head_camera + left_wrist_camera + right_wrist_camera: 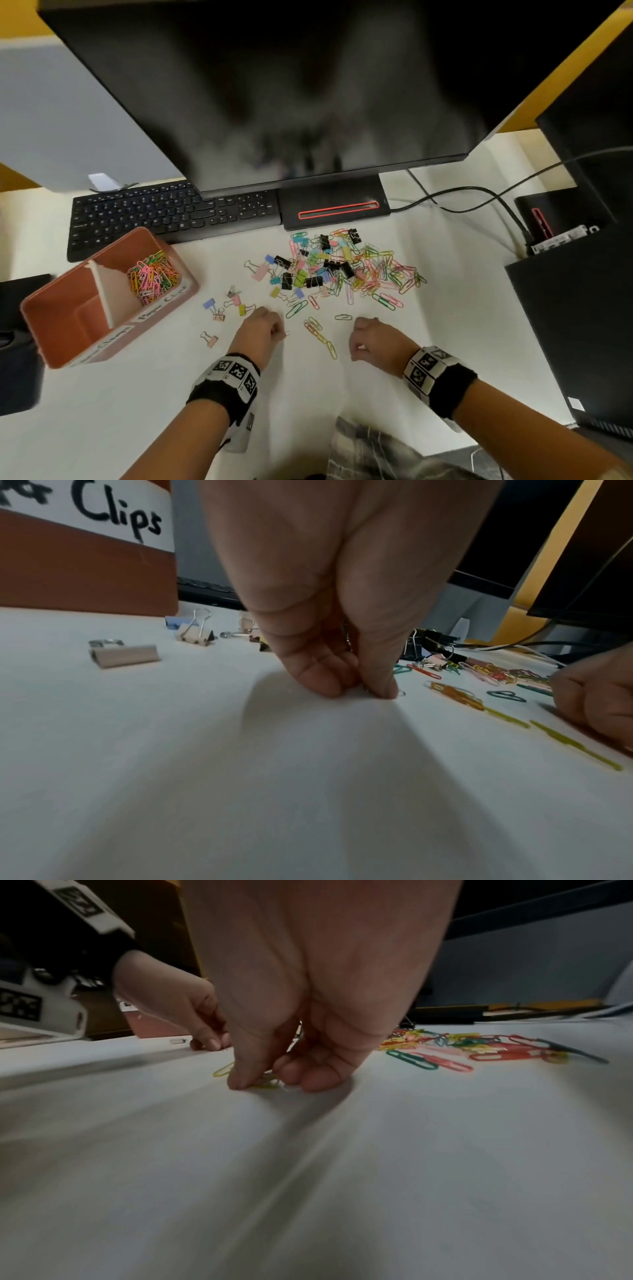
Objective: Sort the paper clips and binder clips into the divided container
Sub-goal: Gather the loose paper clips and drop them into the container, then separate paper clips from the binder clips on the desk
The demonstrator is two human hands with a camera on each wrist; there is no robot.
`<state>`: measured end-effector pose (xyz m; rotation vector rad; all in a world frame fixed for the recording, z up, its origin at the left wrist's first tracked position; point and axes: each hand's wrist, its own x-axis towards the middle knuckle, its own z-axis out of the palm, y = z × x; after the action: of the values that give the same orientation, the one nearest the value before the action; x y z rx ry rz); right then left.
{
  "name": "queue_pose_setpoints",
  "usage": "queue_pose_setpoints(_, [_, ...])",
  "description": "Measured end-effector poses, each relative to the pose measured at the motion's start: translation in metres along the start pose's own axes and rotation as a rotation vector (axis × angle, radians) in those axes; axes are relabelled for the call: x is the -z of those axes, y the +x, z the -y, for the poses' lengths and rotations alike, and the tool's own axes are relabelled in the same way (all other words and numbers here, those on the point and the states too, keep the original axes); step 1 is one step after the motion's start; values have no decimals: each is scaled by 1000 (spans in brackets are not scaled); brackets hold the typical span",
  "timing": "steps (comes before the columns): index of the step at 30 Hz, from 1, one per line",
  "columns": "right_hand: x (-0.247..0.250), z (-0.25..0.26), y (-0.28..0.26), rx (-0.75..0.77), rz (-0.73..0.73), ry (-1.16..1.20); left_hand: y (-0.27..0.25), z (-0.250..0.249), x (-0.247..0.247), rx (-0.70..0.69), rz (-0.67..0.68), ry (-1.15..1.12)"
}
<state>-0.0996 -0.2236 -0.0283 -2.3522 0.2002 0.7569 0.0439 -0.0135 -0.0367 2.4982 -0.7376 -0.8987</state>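
Item: coloured plastic-coated wire paper clips (378,274), loose, mixed with small steel binder clips (310,270) in black and pastel shades; the main heap lay right of centre in the head view, on the white tabletop (308,394), just below the monitor base (334,207); a few pastel binder clips (222,310) lay strayed to the left of the heap, near the container.

Receptacle: terracotta-coloured rectangular plastic container (44,329) with a white divider (102,291), at lower left of the head view; the far compartment, labelled for paper clips, held a bundle of sorted paper clips (154,275); the near compartment showed nothing inside.

Hands: left hand (262,330) set fingertips-down on the tabletop, fingers (318,680) curled and pinched over a small wire clip, barely visible; right hand (371,337) likewise fingertips-down, thumb and fingers (308,1077) closing on a yellow paper clip (222,1069) lying flat.

Handling, judged: paper clips very light, thin, springy, smooth-coated and flat to the surface, so likely to slide rather than lift; best taken by tipping up one rounded end with a fingertip, then pinching across the loops; chained ones (320,334) may drag neighbours; binder clips stiffer and bulkier, best taken by the folded body or the wire handles.
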Motion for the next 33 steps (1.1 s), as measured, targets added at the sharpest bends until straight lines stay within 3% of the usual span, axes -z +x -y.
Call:
queue_pose_setpoints(2, [6, 0, 2, 9, -10, 54, -2, -2, -1, -19, 1, 36])
queue_pose_setpoints(7, [24, 1, 18, -11, -232, 263, -1, -13, -5, -5, -115, -96])
queue_pose_setpoints(13, [17, 2, 36, 5, -230, 161, 19, -25, -17, 130, -233, -162])
queue_pose_setpoints(17, [15, 2, 34, 31, -188, 71, 27, -21, -21, 96, -270, -85])
queue_pose_setpoints(28, [59, -6, 56, 63, -222, 3, 23, -19, -10, -112, -195, -39])
queue_pose_setpoints(33, [57, -6, 63, 35, -273, 16, 21, -23, -3, -114, -155, -65])
